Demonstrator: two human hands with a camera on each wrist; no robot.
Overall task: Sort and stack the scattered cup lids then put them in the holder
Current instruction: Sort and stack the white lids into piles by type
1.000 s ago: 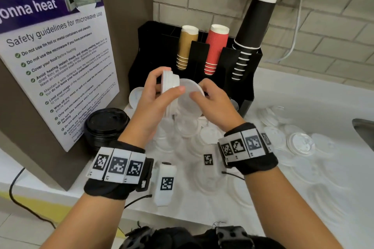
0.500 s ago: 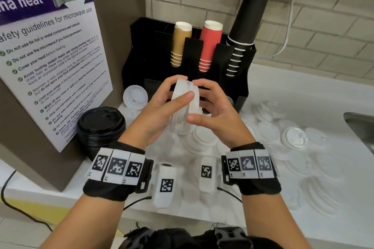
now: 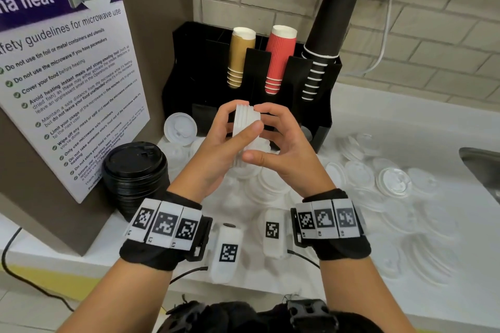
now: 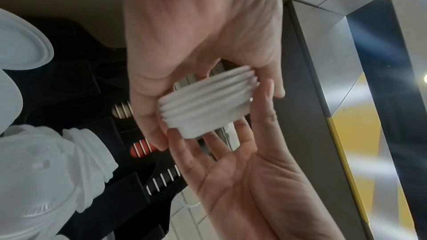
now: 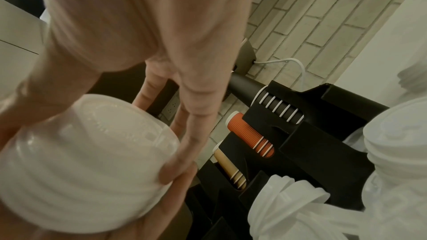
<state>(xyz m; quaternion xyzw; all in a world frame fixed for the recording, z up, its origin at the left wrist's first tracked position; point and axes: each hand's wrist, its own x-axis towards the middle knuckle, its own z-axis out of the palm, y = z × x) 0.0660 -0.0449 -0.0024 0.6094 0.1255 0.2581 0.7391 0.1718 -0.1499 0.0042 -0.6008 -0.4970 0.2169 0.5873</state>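
Currently you hold a short stack of white lids (image 3: 244,131) on edge above the counter (image 3: 405,127), in front of the black holder (image 3: 254,70). Your left hand (image 3: 216,154) has its grip curled round the stack, thumb across the near rim; your right hand (image 3: 281,149) cups the opposite face, fingers bent against it. The left wrist view suggests about five nested lids, though blur limits the count. Loose white lids (image 3: 392,181) lie scattered on the counter beneath; a stack of black lids (image 3: 135,170) stands at left.

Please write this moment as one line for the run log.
left hand: grips white lid stack | right hand: presses stack | holder: no lids visible
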